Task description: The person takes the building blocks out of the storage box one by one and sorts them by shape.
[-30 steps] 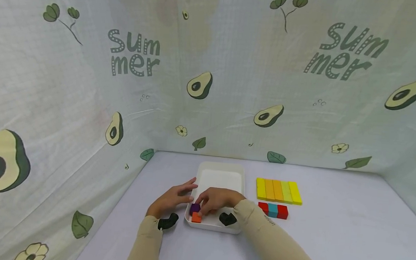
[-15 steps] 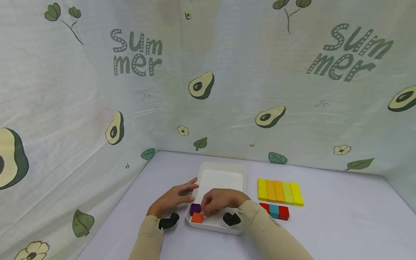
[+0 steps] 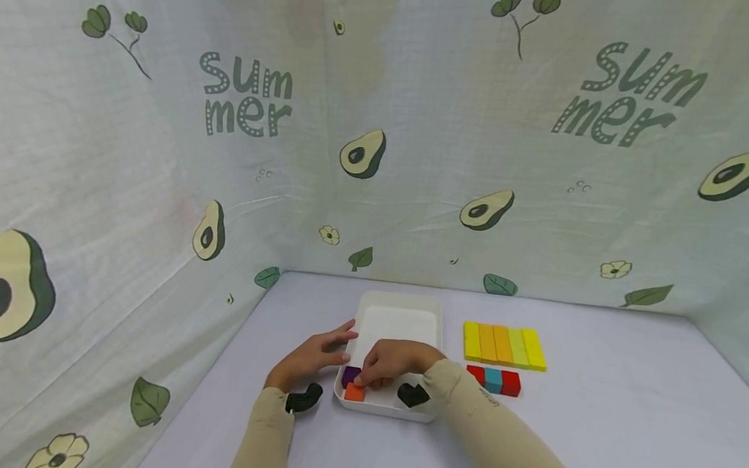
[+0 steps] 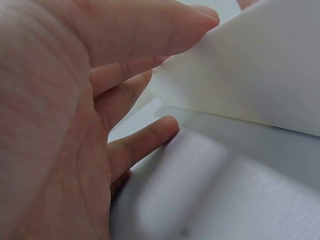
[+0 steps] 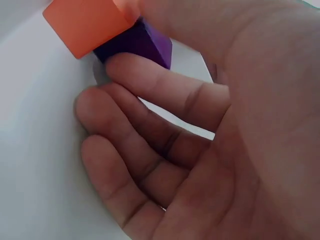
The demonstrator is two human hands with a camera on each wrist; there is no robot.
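A white tray (image 3: 402, 309) lies on the table. An orange block (image 3: 355, 392) and a dark purple block (image 3: 351, 376) sit together in its near left corner. My right hand (image 3: 393, 360) reaches down into the tray. In the right wrist view, the thumb touches the orange block (image 5: 90, 25), and the index fingertip lies against the purple block (image 5: 137, 47); the other fingers bend loosely above the tray floor. At the tray's left side, my left hand (image 3: 308, 358) is spread, its thumb touching the outer wall (image 4: 240, 65) in the left wrist view.
To the right of the tray, several yellow and orange flat blocks (image 3: 504, 345) lie side by side. In front of them is a row of red and blue cubes (image 3: 493, 381), partly behind the right sleeve. A printed cloth (image 3: 415, 121) hangs behind the table.
The right hand drew slightly right, away from the blocks, then came back left to touch them. The orange block sits slightly apart from where the fingers held it. The left hand stays put.
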